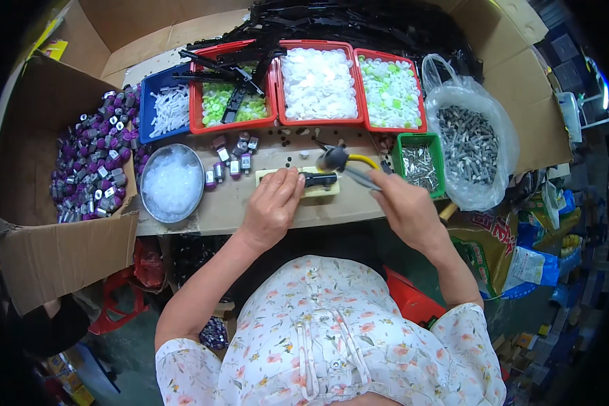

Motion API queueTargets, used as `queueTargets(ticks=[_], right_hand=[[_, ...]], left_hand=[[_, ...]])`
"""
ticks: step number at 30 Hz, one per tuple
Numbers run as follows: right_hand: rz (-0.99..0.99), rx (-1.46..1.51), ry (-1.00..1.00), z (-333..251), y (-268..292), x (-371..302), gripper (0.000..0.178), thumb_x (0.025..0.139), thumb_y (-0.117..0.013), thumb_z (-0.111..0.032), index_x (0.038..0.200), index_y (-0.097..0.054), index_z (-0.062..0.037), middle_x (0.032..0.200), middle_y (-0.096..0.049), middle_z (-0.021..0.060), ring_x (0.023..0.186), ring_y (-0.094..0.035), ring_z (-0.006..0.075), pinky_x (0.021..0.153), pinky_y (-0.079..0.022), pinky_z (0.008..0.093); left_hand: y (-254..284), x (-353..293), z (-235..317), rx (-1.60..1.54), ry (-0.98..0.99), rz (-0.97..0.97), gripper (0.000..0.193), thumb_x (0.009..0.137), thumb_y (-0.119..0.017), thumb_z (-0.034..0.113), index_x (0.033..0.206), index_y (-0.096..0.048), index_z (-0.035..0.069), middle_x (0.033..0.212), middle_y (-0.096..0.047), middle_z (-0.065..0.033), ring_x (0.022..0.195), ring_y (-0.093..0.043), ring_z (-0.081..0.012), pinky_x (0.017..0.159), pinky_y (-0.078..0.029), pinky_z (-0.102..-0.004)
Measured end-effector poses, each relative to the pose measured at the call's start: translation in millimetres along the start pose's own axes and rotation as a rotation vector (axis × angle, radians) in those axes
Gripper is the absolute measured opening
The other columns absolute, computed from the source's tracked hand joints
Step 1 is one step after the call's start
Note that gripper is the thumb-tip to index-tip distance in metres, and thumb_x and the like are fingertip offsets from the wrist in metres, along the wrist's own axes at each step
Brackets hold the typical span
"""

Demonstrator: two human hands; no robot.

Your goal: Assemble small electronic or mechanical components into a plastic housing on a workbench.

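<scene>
My left hand point(272, 203) is closed over a black plastic part point(320, 179), pressing it onto a small cream-coloured block point(328, 191) near the table's front edge. In my right hand point(411, 211) is a pair of pliers point(362, 160) with yellow on the handle, slightly blurred. Their dark head hangs just above the right end of the black part; whether the two touch, I cannot tell. Several purple-and-grey capped pieces point(235, 168) lie loose to the left of the block.
A cardboard box point(61, 254) of purple-and-grey pieces and a metal bowl point(172, 213) flank my left side. Behind are a blue tray point(144, 111) and red trays point(318, 122). Rightward sit a green tray point(442, 162) of metal pins and a plastic bag point(504, 162) of metal parts.
</scene>
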State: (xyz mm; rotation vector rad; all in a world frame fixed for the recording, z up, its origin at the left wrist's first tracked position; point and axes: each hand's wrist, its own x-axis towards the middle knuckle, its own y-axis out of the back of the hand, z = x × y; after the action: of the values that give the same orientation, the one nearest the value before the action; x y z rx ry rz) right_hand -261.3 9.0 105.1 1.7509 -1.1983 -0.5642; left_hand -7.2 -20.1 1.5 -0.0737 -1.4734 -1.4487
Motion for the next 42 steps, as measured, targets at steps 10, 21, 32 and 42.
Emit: queueTargets(ticks=[10,21,32,42], right_hand=[[0.065,-0.176,0.058,-2,-14,-10,0.041,0.092,-0.062,-0.012,0.132,-0.054,-0.0036,0.08,-0.059,0.0135,0.062,-0.06,0.0319,0.057,-0.05,0.0414],[0.146,-0.112,0.016,-2,-14,-15,0.042,0.092,-0.063,-0.008,0.133,-0.054,-0.0057,0.082,-0.059,0.0159,0.07,-0.062,0.0353,0.061,-0.049,0.0447],[-0.011,-0.185,-0.072,7,-19,-19,0.041,0.091,-0.064,-0.008,0.131,-0.055,-0.0071,0.077,-0.058,0.0145,0.066,-0.061,0.0351,0.058,-0.048,0.0461],[-0.044,-0.249,0.007,10,-39,-17,0.035,0.094,-0.059,-0.01,0.128,-0.053,-0.0045,0.076,-0.058,0.0158,0.06,-0.062,0.0354,0.053,-0.051,0.0448]], left_hand=[[3,0,1,0.039,-0.009,-0.038,0.03,0.076,-0.071,-0.003,0.105,-0.067,-0.008,0.109,-0.065,-0.0171,0.1,-0.065,-0.0323,0.082,-0.054,-0.0407],[4,3,2,0.048,-0.018,-0.054,0.029,0.076,-0.071,-0.004,0.104,-0.067,-0.007,0.108,-0.065,-0.0169,0.1,-0.065,-0.032,0.082,-0.054,-0.0403],[2,3,2,0.064,-0.007,-0.065,0.03,0.075,-0.071,-0.003,0.105,-0.067,-0.006,0.109,-0.065,-0.0157,0.101,-0.065,-0.0316,0.083,-0.055,-0.0397],[6,3,8,0.08,0.042,-0.097,0.031,0.077,-0.072,-0.002,0.107,-0.067,-0.004,0.113,-0.064,-0.0159,0.107,-0.063,-0.0333,0.087,-0.053,-0.04]])
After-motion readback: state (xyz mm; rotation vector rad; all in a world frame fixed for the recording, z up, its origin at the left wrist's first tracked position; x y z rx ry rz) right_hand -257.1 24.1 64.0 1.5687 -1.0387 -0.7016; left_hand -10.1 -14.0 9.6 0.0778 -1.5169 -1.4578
